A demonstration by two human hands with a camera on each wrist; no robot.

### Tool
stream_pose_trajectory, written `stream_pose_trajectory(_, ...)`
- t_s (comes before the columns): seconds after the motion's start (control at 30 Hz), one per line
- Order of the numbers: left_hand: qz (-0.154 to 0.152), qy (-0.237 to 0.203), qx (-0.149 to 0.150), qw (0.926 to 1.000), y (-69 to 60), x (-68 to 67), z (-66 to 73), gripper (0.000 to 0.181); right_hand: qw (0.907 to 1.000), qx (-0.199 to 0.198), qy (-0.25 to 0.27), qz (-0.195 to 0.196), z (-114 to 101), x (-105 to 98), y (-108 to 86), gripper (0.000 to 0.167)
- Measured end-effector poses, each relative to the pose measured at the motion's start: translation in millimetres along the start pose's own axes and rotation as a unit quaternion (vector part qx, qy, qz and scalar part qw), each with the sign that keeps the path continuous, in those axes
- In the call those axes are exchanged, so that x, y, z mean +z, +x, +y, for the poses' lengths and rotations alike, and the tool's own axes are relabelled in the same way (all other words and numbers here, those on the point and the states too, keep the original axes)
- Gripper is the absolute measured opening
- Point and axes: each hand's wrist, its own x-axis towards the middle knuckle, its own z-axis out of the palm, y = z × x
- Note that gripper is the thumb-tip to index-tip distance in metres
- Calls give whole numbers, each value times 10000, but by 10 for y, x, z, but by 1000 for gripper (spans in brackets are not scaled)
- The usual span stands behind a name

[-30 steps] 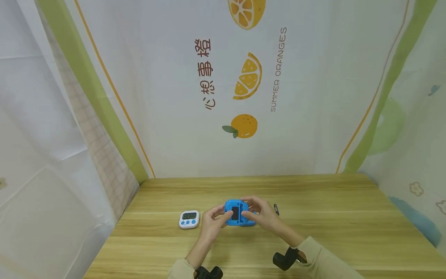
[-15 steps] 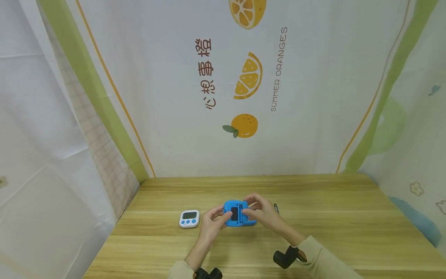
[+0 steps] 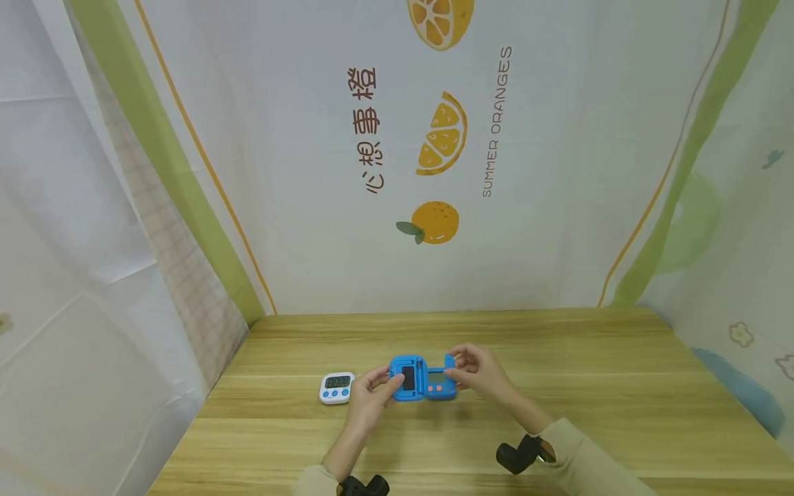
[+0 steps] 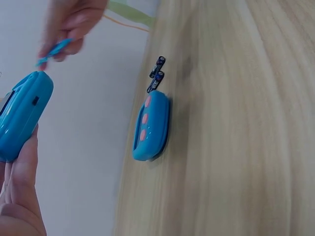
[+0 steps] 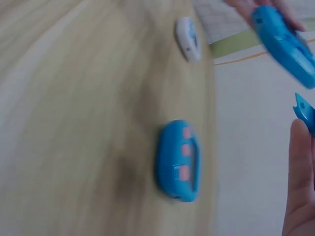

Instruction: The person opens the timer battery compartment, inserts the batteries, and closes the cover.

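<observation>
My left hand [image 3: 369, 405] grips a blue digital timer [image 3: 418, 379] above the table, its back turned up and its battery compartment uncovered. The thumb lies over the dark panel on that back. To the right, my right hand [image 3: 482, 375] pinches a small blue battery cover [image 3: 449, 362], held apart from the timer. Below and between the hands, a second blue timer [image 3: 442, 390] with pink buttons lies on the table. In the left wrist view, two small dark batteries [image 4: 156, 73] lie beyond it; my right hand hides them in the head view.
A white timer [image 3: 336, 388] with blue buttons lies on the wooden table [image 3: 279, 441], left of my left hand. A curtain [image 3: 298, 227] printed with oranges hangs behind the table's back edge, and more cloth hangs at both sides.
The battery cover has come off the held timer and moved right with my right hand. My left hand has shifted slightly left, uncovering the second blue timer.
</observation>
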Motion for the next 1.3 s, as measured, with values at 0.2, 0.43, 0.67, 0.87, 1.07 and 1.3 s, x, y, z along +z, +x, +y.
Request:
stream_pose_trajectory(0.2,105,101,-1,9999,8,-33,46,51,9962,559,-174,-638,345,31,-143,34)
stream_pose_trajectory(0.43,-24,22,-80,10000,20,-19,50,48,9876,972,-575,-1094,510,133,-251,28)
stream_pose_trajectory(0.67,-80,-51,-125,9999,16,-7,41,47,9801,919,-1023,-1434,577,191,-299,22)
stream_pose_trajectory(0.87,-114,-58,-43,9999,2,4,48,50,9765,793,-1412,-1424,580,212,-295,22)
stream_pose_trajectory(1.07,-161,-60,-27,9998,5,8,38,50,9749,820,-1543,-1379,582,225,-295,23)
stream_pose_trajectory(1.3,-142,-87,-54,9998,-3,12,54,49,9763,783,-1502,-1350,550,174,-325,27)
